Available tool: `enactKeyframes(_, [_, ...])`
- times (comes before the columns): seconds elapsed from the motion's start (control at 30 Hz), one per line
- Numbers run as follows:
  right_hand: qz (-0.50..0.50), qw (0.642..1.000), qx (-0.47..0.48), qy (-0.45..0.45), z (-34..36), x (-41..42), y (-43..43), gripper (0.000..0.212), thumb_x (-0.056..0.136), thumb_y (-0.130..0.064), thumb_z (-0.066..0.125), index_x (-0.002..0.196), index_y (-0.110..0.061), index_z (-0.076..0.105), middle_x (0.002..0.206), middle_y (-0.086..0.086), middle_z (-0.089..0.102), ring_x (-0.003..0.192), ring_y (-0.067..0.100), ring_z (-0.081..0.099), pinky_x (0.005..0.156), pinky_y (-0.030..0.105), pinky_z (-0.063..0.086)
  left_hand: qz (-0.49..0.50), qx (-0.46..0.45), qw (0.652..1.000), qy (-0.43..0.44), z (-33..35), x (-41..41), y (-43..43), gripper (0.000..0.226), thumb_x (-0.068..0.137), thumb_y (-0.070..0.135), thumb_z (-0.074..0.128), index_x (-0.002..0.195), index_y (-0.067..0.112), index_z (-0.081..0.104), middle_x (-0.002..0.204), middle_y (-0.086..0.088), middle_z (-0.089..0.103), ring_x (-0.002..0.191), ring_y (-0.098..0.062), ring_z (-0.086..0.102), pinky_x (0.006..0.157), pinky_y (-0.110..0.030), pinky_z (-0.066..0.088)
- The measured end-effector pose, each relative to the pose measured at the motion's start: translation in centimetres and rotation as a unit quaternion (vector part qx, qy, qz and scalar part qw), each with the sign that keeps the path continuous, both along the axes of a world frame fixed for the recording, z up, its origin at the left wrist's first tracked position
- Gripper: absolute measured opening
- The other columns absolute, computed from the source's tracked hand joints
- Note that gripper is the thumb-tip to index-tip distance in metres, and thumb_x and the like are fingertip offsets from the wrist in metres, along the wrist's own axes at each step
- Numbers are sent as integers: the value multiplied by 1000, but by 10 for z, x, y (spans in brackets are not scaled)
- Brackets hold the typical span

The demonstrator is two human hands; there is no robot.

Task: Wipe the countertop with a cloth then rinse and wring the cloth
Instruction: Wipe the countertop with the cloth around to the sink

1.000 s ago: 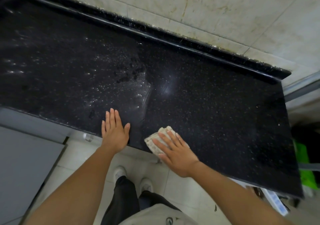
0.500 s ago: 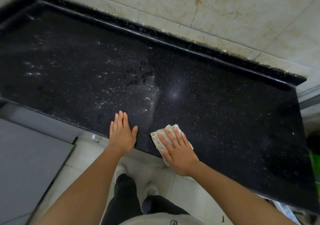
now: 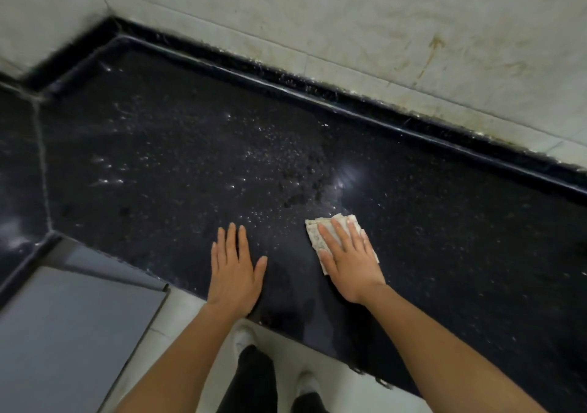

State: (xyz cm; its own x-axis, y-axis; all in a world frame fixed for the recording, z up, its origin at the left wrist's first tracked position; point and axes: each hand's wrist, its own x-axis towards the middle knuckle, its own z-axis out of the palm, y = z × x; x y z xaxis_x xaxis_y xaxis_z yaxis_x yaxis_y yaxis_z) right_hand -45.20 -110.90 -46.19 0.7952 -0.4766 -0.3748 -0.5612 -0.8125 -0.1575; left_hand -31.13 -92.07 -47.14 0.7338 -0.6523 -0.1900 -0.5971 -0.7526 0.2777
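Note:
A black speckled countertop (image 3: pixel 444 228) runs across the view, wet with droplets and smears around its middle. A folded pale cloth (image 3: pixel 317 238) lies flat on it a little back from the front edge. My right hand (image 3: pixel 349 258) presses the cloth down with straight spread fingers and covers most of it. My left hand (image 3: pixel 233 273) rests flat on the bare counter to the left of the cloth, fingers straight, holding nothing.
A raised black rim (image 3: pixel 349 107) borders the counter against the stained tiled wall (image 3: pixel 381 25). At the left the counter turns a corner along a seam (image 3: pixel 41 158). A grey cabinet door (image 3: pixel 63 333) stands open below left. White floor tiles and my shoes lie underneath.
My right hand has slid the cloth away from the front edge, further onto the counter. The left hand stays flat beside it. The view has swung left, showing the counter's corner.

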Motion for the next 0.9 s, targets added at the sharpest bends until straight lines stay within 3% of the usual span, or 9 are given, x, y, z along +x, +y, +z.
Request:
enactKeyframes(0.27, [-136, 991, -2, 1, -2, 73, -62, 54, 102, -46, 8, 150, -36, -16, 158, -5, -24, 142, 20, -30, 114, 37, -20, 24, 13, 1000, 15, -8, 102, -9, 81, 94, 55, 14, 147, 2, -13, 156, -15, -19, 143, -23, -21, 117, -38, -12])
enactKeyframes(0.5, [-226, 974, 26, -6, 0, 109, -72, 56, 101, -47, 7, 151, -36, -15, 160, -1, -21, 143, 23, -29, 115, 39, -18, 10, 1, 1000, 17, -14, 117, -12, 81, 93, 57, 14, 147, 3, -14, 156, -14, -21, 142, -21, -24, 115, -36, -14])
enactKeyframes(0.63, [-162, 986, 28, -6, -1, 98, -30, 57, 99, -50, 4, 149, -35, -17, 159, -2, -23, 141, 21, -32, 114, 38, -21, 8, -2, 999, 31, -12, 118, -13, 81, 94, 55, 17, 147, 2, -12, 156, -16, -19, 143, -23, -22, 116, -37, -14])
enactKeyframes(0.73, [-99, 995, 23, 4, 2, 79, 7, 63, 87, -62, -13, 144, -35, -23, 156, -6, -27, 136, 16, -37, 116, 37, -20, 6, 5, 999, 41, -9, 118, -12, 82, 93, 57, 14, 147, 1, -12, 155, -16, -20, 143, -24, -23, 117, -38, -13])
enactKeyframes(0.9, [33, 999, 14, 5, 2, 32, 32, 64, 90, -59, -14, 150, -37, -12, 157, -9, -21, 141, 15, -32, 116, 36, -17, 4, 9, 999, 50, -6, 119, -12, 82, 93, 57, 14, 147, 1, -14, 155, -16, -22, 142, -24, -24, 116, -37, -14])
